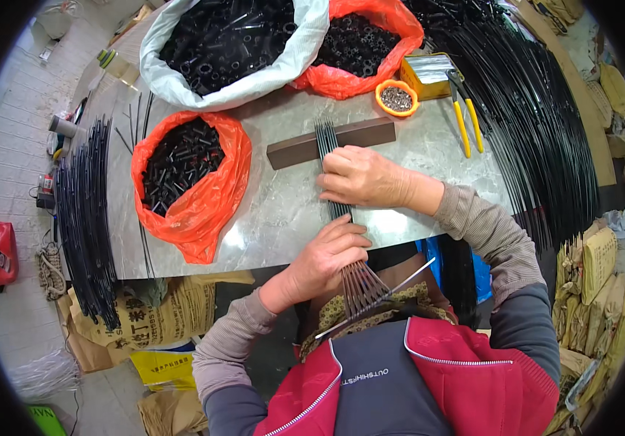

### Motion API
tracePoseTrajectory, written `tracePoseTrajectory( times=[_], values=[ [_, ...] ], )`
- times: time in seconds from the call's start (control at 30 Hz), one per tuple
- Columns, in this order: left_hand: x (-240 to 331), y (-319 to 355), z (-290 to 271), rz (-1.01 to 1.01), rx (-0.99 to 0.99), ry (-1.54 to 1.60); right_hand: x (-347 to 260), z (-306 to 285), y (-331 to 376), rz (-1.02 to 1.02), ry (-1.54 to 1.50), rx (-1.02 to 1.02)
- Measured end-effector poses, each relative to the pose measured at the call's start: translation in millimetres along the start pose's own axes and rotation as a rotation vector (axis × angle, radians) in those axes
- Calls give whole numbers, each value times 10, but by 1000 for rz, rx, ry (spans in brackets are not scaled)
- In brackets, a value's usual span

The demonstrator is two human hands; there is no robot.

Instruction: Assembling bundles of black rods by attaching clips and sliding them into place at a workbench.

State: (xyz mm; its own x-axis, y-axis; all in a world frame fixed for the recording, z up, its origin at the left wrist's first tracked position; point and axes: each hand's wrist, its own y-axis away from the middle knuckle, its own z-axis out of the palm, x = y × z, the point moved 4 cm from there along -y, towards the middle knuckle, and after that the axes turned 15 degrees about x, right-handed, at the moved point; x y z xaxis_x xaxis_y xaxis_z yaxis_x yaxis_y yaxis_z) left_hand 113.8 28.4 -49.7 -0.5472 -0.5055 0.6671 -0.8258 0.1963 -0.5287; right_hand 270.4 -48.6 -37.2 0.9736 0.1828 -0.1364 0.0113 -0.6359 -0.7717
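Note:
A bundle of thin dark rods (pixel 359 282) runs from my lap up over the table's near edge. My left hand (pixel 329 254) is closed round its middle. Farther along, my right hand (pixel 367 178) grips the same bundle with curled fingers. The far ends (pixel 325 134) lie close together across a dark brown bar (pixel 367 135) on the table. Toward my body the rods fan out and meet a slim pale rod (pixel 420 272) that lies slantwise across them. How they join is too small to tell.
Orange bag of short black tubes (pixel 236 163) stands left; white sack (pixel 156 73) and red bag (pixel 407 25) of black parts stand behind. Orange bowl of small metal bits (pixel 397 99), yellow-handled pliers (pixel 465 127) and long black rods (pixel 538 123) lie right. More black rods (pixel 83 218) hang over the left edge.

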Motion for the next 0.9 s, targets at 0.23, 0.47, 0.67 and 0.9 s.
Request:
tracePoseTrajectory(
  times=[0.23,0.47,0.67,0.9],
  values=[
    [-2,-92,-74,-39,17,58,-307,-689,146,237,-32,-88],
    [-12,-35,-46,6,5,40,-938,-482,594,386,139,-79],
    [5,-23,-44,10,-54,27,-1038,-356,629,372,304,85],
    [-26,-30,-53,-63,13,94,-1050,-337,616,367,359,109]
  ],
)
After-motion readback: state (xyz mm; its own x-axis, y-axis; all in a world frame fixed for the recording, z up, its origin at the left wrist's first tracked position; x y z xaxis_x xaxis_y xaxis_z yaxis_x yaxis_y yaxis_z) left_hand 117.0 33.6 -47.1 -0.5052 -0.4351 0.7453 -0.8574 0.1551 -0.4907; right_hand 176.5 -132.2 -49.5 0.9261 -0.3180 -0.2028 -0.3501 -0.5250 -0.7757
